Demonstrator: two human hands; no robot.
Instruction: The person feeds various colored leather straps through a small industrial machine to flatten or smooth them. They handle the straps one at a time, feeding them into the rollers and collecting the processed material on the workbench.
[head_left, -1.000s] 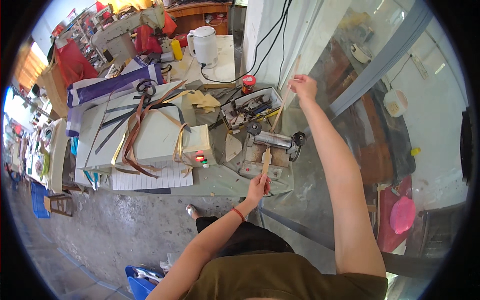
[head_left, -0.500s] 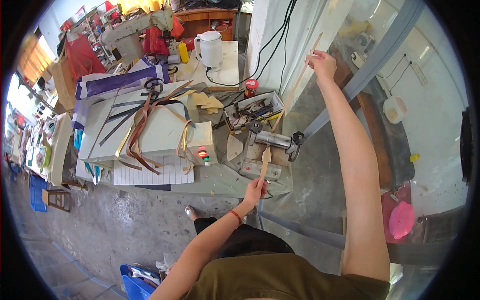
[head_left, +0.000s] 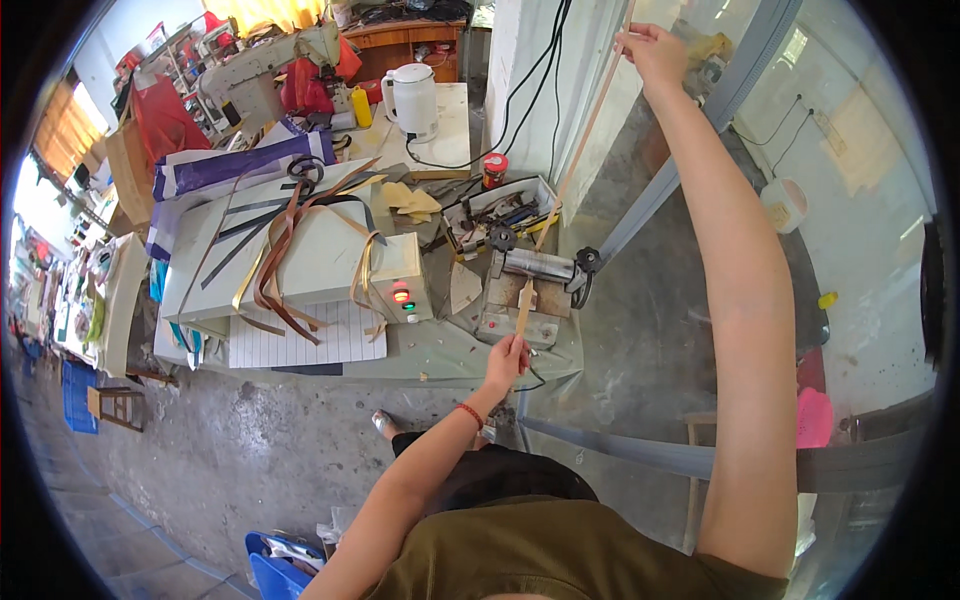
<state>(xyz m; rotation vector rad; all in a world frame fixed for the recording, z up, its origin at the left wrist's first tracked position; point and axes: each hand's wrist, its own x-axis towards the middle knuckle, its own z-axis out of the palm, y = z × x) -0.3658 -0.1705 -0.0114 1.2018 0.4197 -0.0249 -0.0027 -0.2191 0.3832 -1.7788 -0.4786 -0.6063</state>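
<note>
A long, thin tan strip, apparently leather, [head_left: 581, 148] runs through a small bench machine with a metal roller [head_left: 540, 264] and black knobs. My left hand [head_left: 506, 364] is closed on the strip's wider near end, just in front of the machine. Far up at the right, my right hand [head_left: 655, 58] pinches the narrow far part, my arm stretched out. Between my hands the strip looks taut and slopes up from the roller. Its top end leaves the picture.
Left of the machine, a grey box-shaped machine [head_left: 330, 255] with lit buttons carries brown, black and gold strips [head_left: 272, 262]. Behind stand a tool box [head_left: 470, 238], a red-lidded jar [head_left: 494, 170] and a white kettle [head_left: 412, 100]. A grey frame post [head_left: 640, 215] rises at right.
My right hand has moved farther up and away, with the strip's far end. My left hand, still on the near end, has moved slightly toward the machine.
</note>
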